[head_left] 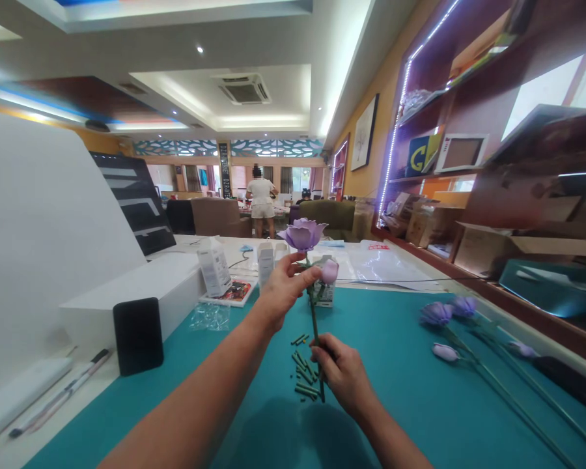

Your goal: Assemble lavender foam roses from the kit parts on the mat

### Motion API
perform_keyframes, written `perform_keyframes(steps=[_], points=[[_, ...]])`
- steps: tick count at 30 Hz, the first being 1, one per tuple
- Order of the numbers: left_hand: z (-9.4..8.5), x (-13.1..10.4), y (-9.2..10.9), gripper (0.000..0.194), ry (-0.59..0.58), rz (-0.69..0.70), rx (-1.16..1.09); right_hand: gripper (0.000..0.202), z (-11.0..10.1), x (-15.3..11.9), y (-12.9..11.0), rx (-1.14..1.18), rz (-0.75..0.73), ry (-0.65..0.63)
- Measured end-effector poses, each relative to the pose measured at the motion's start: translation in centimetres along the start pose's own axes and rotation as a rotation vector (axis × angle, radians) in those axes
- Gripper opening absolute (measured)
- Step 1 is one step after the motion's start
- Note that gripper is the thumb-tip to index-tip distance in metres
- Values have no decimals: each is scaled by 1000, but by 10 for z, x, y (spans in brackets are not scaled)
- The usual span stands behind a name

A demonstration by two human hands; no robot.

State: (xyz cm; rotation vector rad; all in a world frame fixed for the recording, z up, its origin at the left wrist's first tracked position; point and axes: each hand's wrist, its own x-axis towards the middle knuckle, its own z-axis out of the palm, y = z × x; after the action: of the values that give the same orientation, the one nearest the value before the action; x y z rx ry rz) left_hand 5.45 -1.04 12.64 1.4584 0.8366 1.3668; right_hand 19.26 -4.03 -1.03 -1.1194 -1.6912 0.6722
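Note:
A purple artificial flower (303, 234) with a pale bud (329, 272) on a side branch is held upright over the teal mat. My left hand (284, 286) is closed, its fingers and thumb on the upper stem just beneath the bloom. Lower down, my right hand (340, 369) grips the green stem (315, 320) near its bottom end. Several short cut stem pieces (305, 374) lie on the mat beside my right hand. On the right of the mat rest more purple flowers (437, 314) with long stems and buds.
A black upright panel (138, 335) stands left, before a white box (131, 293). Small white cartons (215, 267) and crumpled clear plastic (209, 317) lie ahead. A pen (61, 394) is at far left. Shelves with cardboard boxes (508, 251) line the right. A person (262, 198) stands far back.

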Motion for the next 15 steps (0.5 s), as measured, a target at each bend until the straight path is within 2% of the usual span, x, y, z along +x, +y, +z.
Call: perform_keyframes(steps=[2, 7, 15], points=[[3, -1, -3, 60, 25, 46, 52, 20, 0, 1, 1, -27, -16, 10], [6, 3, -11, 50, 89, 116, 159, 20, -2, 2, 1, -35, -8, 48], [5, 1, -11, 56, 93, 158, 231, 14, -4, 3, -5, -38, 2, 91]])
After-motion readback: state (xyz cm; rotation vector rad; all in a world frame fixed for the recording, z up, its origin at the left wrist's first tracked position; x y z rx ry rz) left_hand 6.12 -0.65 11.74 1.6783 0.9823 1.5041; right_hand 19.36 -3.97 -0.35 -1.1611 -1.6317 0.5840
